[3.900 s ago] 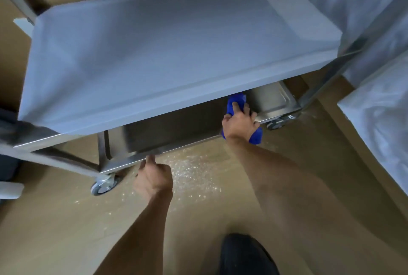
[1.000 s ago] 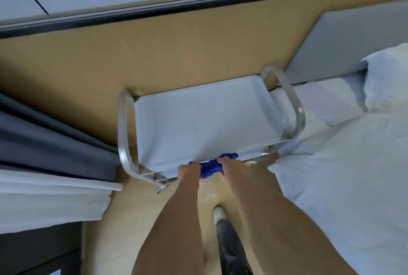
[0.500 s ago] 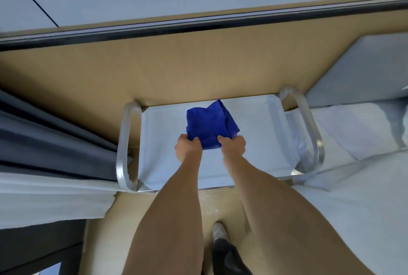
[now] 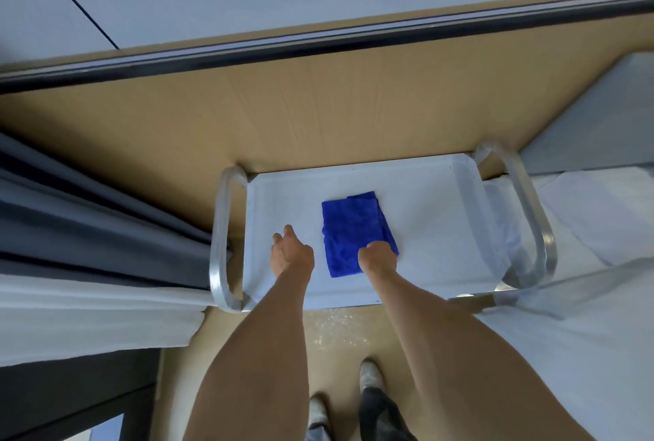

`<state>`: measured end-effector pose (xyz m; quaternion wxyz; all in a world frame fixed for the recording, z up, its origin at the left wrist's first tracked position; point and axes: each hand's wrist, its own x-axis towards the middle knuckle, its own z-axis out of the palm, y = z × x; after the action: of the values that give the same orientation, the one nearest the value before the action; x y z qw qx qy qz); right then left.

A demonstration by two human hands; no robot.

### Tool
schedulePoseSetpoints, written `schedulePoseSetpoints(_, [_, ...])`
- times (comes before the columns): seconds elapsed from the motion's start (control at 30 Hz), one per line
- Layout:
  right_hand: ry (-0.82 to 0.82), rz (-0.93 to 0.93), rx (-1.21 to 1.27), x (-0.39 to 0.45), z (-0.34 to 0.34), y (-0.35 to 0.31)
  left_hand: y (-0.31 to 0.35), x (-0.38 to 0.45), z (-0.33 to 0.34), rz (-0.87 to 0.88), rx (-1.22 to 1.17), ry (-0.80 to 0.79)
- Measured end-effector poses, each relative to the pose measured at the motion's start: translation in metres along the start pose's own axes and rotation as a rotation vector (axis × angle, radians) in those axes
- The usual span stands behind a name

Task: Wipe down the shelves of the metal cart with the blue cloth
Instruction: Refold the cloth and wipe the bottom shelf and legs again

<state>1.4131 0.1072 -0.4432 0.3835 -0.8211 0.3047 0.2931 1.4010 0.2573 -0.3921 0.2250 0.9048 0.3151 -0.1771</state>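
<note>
Now the folded blue microfibre cloth [image 4: 355, 235] lies flat on the top shelf of the metal cart [image 4: 442, 228], roughly in the middle of that white-looking tray surface. My right hand [image 4: 378, 258] sits on the cloth's near right corner, fingers curled down over the fabric and gripping it. My left hand [image 4: 291, 252] hovers just beside the cloth's left edge, apart from it, fingers loose and holding nothing; I cannot tell whether it touches the shelf. The cart's 2 rounded silver handle loops stand at either end, the left handle loop [image 4: 221, 246] and the right handle loop [image 4: 529, 224]. Behind the cart runs a tan wooden wall panel [image 4: 318, 114]. Grey curtains [image 4: 88, 224] hang to the left, and white bedding [image 4: 584, 299] spreads to the right. Below, my 2 feet stand on the pale floor [image 4: 339, 327], which is speckled with white bits near the cart.
</note>
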Motion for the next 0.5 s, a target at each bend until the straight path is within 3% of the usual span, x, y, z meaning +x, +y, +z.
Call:
schedulePoseSetpoints(0.2, [-0.067,-0.144,-0.083,-0.042,0.037,-0.043,-0.026,0.024,-0.067,0.105,0.056,0.105])
schedulePoseSetpoints(0.33, [-0.269,-0.247,-0.276,-0.077,0.093,-0.078,-0.063,0.054,-0.099,0.156,0.139,0.117])
schedulePoseSetpoints(0.5, [-0.489,-0.214,0.138,-0.110,0.191,-0.122,-0.114,0.103,-0.124,0.244,0.173,0.099])
